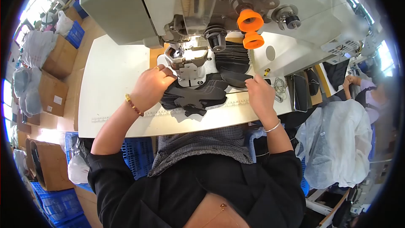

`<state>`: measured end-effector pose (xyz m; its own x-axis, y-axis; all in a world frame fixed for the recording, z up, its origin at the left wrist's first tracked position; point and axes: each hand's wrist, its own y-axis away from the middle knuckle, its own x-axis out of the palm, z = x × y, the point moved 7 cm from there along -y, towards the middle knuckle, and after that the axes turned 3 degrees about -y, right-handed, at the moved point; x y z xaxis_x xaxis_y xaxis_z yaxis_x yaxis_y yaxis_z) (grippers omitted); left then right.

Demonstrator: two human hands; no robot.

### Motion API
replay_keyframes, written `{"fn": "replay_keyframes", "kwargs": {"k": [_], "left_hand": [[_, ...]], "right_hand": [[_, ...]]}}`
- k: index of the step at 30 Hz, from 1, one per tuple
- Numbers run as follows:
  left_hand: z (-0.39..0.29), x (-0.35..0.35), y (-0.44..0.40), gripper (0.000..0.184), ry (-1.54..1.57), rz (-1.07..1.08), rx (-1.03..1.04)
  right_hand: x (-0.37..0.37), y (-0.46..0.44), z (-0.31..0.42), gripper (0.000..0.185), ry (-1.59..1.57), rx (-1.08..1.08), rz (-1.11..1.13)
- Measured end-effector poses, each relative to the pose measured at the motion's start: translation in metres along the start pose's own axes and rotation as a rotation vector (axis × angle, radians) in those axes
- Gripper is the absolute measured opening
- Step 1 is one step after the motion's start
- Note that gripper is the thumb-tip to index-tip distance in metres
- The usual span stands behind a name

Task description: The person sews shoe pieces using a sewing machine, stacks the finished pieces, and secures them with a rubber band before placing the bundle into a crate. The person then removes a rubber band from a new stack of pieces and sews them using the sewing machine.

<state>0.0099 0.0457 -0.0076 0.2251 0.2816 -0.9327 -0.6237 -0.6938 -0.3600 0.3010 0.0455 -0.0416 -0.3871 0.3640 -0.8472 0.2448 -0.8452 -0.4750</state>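
Note:
Flat, dark cut pieces (198, 95) lie in an overlapping pile on the white sewing table (112, 88), just in front of the sewing machine's metal clamp (190, 65). My left hand (152, 88) is at the clamp's left side, fingers curled together by the pile's left edge; its fingertips hide whatever is between them. On the other side, my right hand (260, 95) pinches the right end of a dark cut piece (236, 79), which stretches left toward the clamp. Behind that piece stands a tight row of similar dark pieces (232, 57).
The machine head (118, 12) with orange cone-shaped parts (249, 20) overhangs the table. A phone (299, 93) and coiled cord (280, 88) lie right. Cardboard boxes (51, 93) and blue crates (59, 202) stand left. Plastic-wrapped goods (337, 143) and another person (369, 95) are at right.

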Motion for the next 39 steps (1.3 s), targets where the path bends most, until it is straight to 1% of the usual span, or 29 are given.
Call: {"fn": "replay_keyframes", "kwargs": {"k": [1, 2, 4, 6, 8, 9, 11, 12, 13, 15, 16, 17, 19, 21, 22, 23, 25, 26, 27, 28, 29, 30, 31, 32, 33, 35, 36, 37, 39], "left_hand": [[-0.002, 0.000, -0.003, 0.018, -0.032, -0.007, 0.055], [0.002, 0.002, -0.006, 0.018, -0.029, -0.008, 0.053], [0.001, 0.010, -0.008, 0.020, -0.026, 0.016, 0.139], [0.005, 0.007, -0.006, 0.018, 0.006, 0.052, 0.099], [0.008, 0.001, -0.002, 0.016, 0.029, 0.085, 0.052], [0.010, 0.000, 0.004, 0.013, 0.091, 0.131, -0.003], [0.012, 0.002, 0.015, 0.011, 0.149, 0.169, -0.065], [0.010, 0.005, 0.018, 0.009, 0.169, 0.130, -0.063], [0.009, 0.006, 0.021, 0.008, 0.187, 0.087, -0.059], [0.011, 0.005, 0.026, 0.011, 0.194, 0.066, -0.077], [0.013, 0.005, 0.027, 0.012, 0.219, 0.074, -0.093], [0.014, 0.006, 0.029, 0.013, 0.244, 0.085, -0.108], [0.013, 0.009, 0.028, 0.017, 0.230, 0.048, -0.082], [0.007, 0.006, 0.026, 0.019, 0.117, -0.005, -0.043], [0.000, 0.004, 0.024, 0.024, 0.054, -0.069, -0.001], [-0.005, 0.005, 0.024, 0.024, 0.048, -0.070, 0.000], [-0.017, 0.007, 0.022, 0.024, -0.127, -0.048, 0.022], [-0.020, 0.000, 0.021, 0.025, -0.147, -0.116, 0.013], [-0.023, -0.005, 0.018, 0.025, -0.154, -0.116, 0.017], [-0.025, -0.022, 0.017, 0.026, -0.135, -0.249, -0.006], [-0.027, -0.039, 0.017, 0.027, -0.112, -0.379, -0.027], [-0.035, -0.056, 0.014, 0.025, -0.142, -0.414, 0.023], [-0.038, -0.062, 0.009, 0.025, -0.143, -0.409, 0.027], [-0.045, -0.073, 0.006, 0.025, -0.175, -0.535, 0.087], [-0.052, -0.083, 0.004, 0.026, -0.206, -0.661, 0.150], [-0.058, -0.089, -0.008, 0.026, -0.199, -0.675, 0.174], [-0.057, -0.089, -0.014, 0.025, -0.188, -0.660, 0.159], [-0.057, -0.088, -0.020, 0.024, -0.176, -0.645, 0.144], [-0.055, -0.086, -0.027, 0.022, -0.154, -0.618, 0.101]], "right_hand": [[-0.011, 0.001, 0.005, 0.009, -0.043, -0.016, -0.080], [-0.022, 0.002, 0.009, 0.009, -0.087, -0.031, -0.160], [-0.033, 0.003, 0.011, 0.009, -0.114, -0.024, -0.197], [-0.042, 0.003, 0.013, 0.010, -0.145, -0.022, -0.234], [-0.037, -0.002, 0.012, 0.013, -0.606, 0.034, -0.120], [-0.036, -0.003, 0.012, 0.013, -0.610, 0.025, -0.116], [-0.022, -0.009, 0.015, 0.014, -0.959, 0.008, 0.120], [-0.028, -0.019, 0.033, 0.014, -0.990, -0.037, 0.184], [-0.025, -0.027, 0.039, 0.014, -0.985, -0.048, 0.184], [-0.014, -0.041, 0.057, 0.015, -0.977, -0.169, 0.311], [-0.010, -0.050, 0.066, 0.017, -0.929, -0.168, 0.432], [-0.011, -0.059, 0.079, 0.017, -0.951, -0.277, 0.398], [-0.013, -0.076, 0.096, 0.019, -0.949, -0.392, 0.399], [-0.011, -0.086, 0.102, 0.021, -0.966, -0.395, 0.365], [-0.007, -0.090, 0.100, 0.023, -0.804, -0.357, 0.343], [-0.004, -0.094, 0.098, 0.024, -0.643, -0.317, 0.319], [-0.009, -0.100, 0.105, 0.023, -0.656, -0.324, 0.264], [-0.012, -0.101, 0.105, 0.021, -0.614, -0.307, 0.235], [-0.013, -0.102, 0.104, 0.018, -0.573, -0.288, 0.206], [-0.010, -0.103, 0.101, 0.010, -0.651, -0.314, 0.124], [-0.006, -0.101, 0.099, 0.010, -0.655, -0.312, 0.118], [-0.011, -0.101, 0.099, 0.010, -0.649, -0.301, 0.065], [-0.014, -0.101, 0.098, 0.018, -0.642, -0.291, 0.012], [-0.006, -0.100, 0.091, 0.026, -0.635, -0.200, 0.049], [-0.009, -0.101, 0.089, 0.026, -0.641, -0.193, 0.044], [0.006, -0.103, 0.086, 0.023, -0.767, -0.050, 0.360], [-0.003, -0.101, 0.091, 0.022, -0.770, -0.160, 0.180], [-0.001, -0.102, 0.089, 0.022, -0.773, -0.157, 0.173], [-0.003, -0.101, 0.090, 0.017, -0.543, -0.292, 0.096]]}}
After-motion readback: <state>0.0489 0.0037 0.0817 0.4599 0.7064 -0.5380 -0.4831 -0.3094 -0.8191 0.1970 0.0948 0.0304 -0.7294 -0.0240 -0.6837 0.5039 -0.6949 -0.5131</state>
